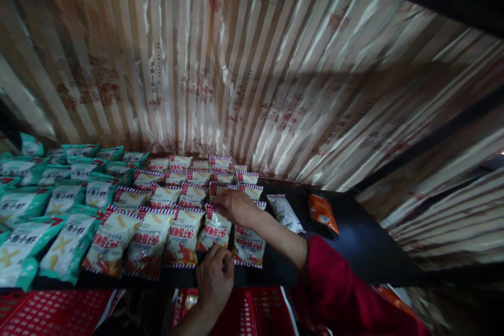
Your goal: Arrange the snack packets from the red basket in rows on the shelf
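Note:
A cream-and-red snack bag [214, 231] with a striped edge stands in the front row on the black shelf [283, 268]. My right hand [236, 206] reaches over from the right, its fingers closed at the upper edge of this bag. At the lower edge of the same bag is my left hand [214, 276], with curled fingers pressed against it; the fingertips are partly hidden. Close by on the right leans another cream-and-red bag [250, 245], and one more bag [183, 236] of that kind stands on the left.
Teal snack bags [66, 244] fill the shelf's left side in rows. Farther right lie a white packet [284, 212] and an orange packet [323, 213]. Red baskets [59, 312] sit below the front edge. Behind rises a wall of striped wrapping sheet [220, 63].

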The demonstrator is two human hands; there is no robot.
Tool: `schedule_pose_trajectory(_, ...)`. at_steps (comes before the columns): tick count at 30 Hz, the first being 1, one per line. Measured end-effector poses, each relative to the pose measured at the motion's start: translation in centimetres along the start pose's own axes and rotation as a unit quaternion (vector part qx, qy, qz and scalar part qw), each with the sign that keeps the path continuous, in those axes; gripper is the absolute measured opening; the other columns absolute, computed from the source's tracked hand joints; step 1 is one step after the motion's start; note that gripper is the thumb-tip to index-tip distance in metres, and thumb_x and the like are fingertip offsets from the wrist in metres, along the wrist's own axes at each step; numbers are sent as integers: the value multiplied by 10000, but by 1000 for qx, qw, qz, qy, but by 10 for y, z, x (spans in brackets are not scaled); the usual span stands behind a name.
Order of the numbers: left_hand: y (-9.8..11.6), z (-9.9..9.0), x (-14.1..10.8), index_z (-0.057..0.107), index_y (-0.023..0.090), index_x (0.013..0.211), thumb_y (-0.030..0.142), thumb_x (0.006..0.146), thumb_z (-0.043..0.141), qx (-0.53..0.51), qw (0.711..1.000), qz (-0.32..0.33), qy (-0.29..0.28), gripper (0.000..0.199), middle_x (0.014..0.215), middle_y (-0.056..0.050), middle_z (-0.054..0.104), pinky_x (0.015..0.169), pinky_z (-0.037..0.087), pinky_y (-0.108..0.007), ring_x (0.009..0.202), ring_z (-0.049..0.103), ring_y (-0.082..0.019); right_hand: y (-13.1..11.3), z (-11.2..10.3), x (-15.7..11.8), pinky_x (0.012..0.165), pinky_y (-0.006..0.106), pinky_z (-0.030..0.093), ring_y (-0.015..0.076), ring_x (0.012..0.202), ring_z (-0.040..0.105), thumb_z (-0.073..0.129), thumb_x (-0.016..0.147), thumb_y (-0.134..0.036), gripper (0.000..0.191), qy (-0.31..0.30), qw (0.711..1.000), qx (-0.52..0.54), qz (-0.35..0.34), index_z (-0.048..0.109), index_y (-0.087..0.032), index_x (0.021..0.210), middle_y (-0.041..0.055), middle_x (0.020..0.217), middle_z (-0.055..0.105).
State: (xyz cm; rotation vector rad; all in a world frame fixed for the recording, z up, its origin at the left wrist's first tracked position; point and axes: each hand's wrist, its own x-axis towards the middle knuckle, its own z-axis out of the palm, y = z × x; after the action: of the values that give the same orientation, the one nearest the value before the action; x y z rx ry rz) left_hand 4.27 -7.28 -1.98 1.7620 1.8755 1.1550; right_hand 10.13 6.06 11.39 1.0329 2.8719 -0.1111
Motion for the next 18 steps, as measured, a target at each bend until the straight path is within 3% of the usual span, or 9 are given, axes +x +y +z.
schedule_pose_trajectory(3,-1,-1,2,580,217,717,125,795,417,-10,1000,-3,0,203,726,30,624,610,437,-191,643,600,-96,0,-4,-22,858,317,436,194,966,586,488,868,-272,229,104,992,67,24,636,-229,1037,66,1044,648)
schedule_pose_trajectory(5,-2,-2,2,575,219,707,140,812,408,-3,1000,2,6,212,717,33,618,608,435,-190,643,601,-95,2,-2,-43,925,325,419,191,1053,552,452,887,-285,256,208,968,126,61,623,-220,1065,75,1136,616)
schedule_pose_trajectory(7,-2,-2,1,571,219,701,146,818,404,10,999,26,15,216,716,29,616,619,439,-189,664,605,-99,5,7,-69,937,339,423,193,1075,543,423,896,-299,271,302,929,184,107,622,-211,1057,84,1137,614)
schedule_pose_trajectory(10,-2,0,-2,566,213,707,138,814,401,32,996,74,28,210,731,12,617,640,444,-188,707,608,-107,11,36,-111,898,381,457,214,990,589,426,878,-363,277,392,855,262,217,640,-211,970,86,1017,654)
schedule_pose_trajectory(12,-2,3,-5,563,208,708,137,816,397,49,994,91,30,210,738,4,617,634,444,-188,703,604,-108,13,63,-139,859,387,481,226,940,608,444,849,-413,305,400,818,300,284,642,-203,948,91,973,664)
schedule_pose_trajectory(16,0,6,-15,569,207,728,127,810,397,67,992,105,29,207,750,-2,622,659,461,-202,720,605,-115,6,109,-185,828,384,510,239,916,628,473,806,-457,334,371,775,350,374,653,-208,937,96,959,675)
schedule_pose_trajectory(18,1,5,-23,574,207,734,119,806,399,58,991,116,36,209,771,-12,629,693,478,-222,759,606,-127,-2,124,-197,838,384,513,237,917,634,478,801,-437,316,352,772,362,386,656,-219,944,85,975,677)
